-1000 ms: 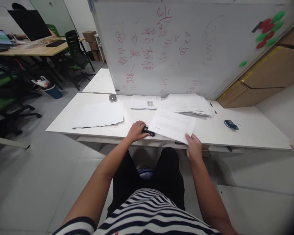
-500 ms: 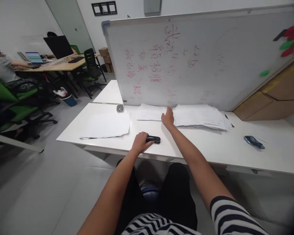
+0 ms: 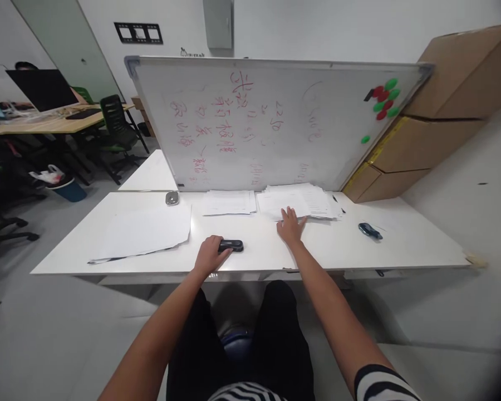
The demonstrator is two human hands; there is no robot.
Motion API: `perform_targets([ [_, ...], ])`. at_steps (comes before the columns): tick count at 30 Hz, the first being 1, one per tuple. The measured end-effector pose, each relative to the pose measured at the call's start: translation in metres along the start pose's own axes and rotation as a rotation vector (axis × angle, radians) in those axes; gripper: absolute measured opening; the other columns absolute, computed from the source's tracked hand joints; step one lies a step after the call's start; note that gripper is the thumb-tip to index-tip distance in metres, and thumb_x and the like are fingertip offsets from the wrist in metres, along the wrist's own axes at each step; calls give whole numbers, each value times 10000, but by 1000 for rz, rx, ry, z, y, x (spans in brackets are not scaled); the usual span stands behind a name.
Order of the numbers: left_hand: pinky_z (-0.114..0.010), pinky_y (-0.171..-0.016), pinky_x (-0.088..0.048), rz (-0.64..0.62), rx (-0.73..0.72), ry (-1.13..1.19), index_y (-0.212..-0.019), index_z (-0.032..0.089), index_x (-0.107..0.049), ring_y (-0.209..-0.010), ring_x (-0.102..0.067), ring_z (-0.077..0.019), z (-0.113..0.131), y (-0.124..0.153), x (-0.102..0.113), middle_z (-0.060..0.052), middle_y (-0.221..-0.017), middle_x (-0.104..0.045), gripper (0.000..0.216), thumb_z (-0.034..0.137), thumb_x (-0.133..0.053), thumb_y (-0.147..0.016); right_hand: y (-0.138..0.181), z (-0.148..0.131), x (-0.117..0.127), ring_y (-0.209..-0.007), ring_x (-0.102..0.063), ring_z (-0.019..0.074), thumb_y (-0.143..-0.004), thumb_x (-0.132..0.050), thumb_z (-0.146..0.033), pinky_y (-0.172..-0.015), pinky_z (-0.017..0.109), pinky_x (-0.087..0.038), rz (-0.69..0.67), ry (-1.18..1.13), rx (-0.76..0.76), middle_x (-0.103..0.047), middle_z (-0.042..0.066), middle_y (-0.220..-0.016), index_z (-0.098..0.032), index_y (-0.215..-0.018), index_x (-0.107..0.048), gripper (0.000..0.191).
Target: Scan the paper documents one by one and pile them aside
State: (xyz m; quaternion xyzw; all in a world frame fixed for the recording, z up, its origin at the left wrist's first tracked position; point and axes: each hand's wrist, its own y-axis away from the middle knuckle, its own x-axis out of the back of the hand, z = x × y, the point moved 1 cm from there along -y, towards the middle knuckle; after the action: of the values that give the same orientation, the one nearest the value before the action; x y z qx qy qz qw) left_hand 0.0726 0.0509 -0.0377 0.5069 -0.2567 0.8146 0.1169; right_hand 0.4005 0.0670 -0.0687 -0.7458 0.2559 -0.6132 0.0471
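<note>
My left hand (image 3: 209, 254) rests near the front edge of the white table (image 3: 401, 250), fingers curled on a small black stapler (image 3: 231, 245). My right hand (image 3: 290, 226) lies flat with fingers spread on the near edge of a thick pile of paper sheets (image 3: 304, 200) at the foot of the whiteboard (image 3: 275, 122). A smaller paper stack (image 3: 229, 202) lies just left of that pile. A few loose sheets (image 3: 144, 234) are spread out at the table's left.
A small grey device (image 3: 172, 198) sits by the whiteboard's left foot. A dark blue tool (image 3: 369, 230) lies at the right. Cardboard boxes (image 3: 438, 122) lean behind the board. Desks, monitors and green chairs (image 3: 112, 120) stand at the far left.
My right hand let go of a single sheet near the table's front, reached to the stacks by the whiteboard, then moved right onto the big pile. My left hand stayed on the stapler.
</note>
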Motion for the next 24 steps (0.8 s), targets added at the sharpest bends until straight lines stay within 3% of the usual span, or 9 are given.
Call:
perform_targets([
  [4, -365, -786, -443, -3, 13, -15, -1005, 217, -540, -898, -559, -242, 0, 1, 0, -65, -935, -586, 296, 456, -538, -832, -1, 1, 0, -1393, -270, 252, -804, -359, -157, -1096, 648, -12, 36, -54, -44, -363, 147, -1486, -130, -1335, -430, 536],
  [12, -362, -782, -447, 13, -5, -25, -1010, 222, -530, -889, -564, -238, -1, 1, 0, -59, -930, -584, 294, 460, -531, -837, 1, 1, -3, -1329, -396, 253, -938, -233, -189, -1109, 601, 47, 159, -62, -24, -520, 158, -1367, -119, -1238, -523, 424],
  [19, -364, -773, -439, 12, 10, -18, -1004, 217, -541, -888, -556, -246, -1, 0, -4, -69, -926, -583, 296, 455, -546, -828, -4, 7, 3, -1118, -577, 236, -959, -188, -253, -1134, 532, -37, 176, -196, -227, -671, 174, -1123, -84, -1281, -494, 475],
  [21, -360, -750, -437, 15, 11, -14, -1000, 217, -543, -874, -553, -246, -2, 0, -5, -68, -914, -581, 304, 467, -543, -827, -6, 9, 4, -1186, -529, 243, -962, -148, -276, -1129, 537, -60, 195, -208, -262, -623, 184, -1213, -93, -1334, -449, 513],
  [24, -364, -743, -434, 28, -2, -16, -1004, 217, -547, -870, -548, -249, -4, 0, -7, -69, -910, -580, 326, 490, -538, -826, -10, 10, 2, -1381, -285, 282, -958, -147, -306, -1100, 595, -81, 217, -158, -283, -384, 189, -1461, -135, -1393, -397, 530],
])
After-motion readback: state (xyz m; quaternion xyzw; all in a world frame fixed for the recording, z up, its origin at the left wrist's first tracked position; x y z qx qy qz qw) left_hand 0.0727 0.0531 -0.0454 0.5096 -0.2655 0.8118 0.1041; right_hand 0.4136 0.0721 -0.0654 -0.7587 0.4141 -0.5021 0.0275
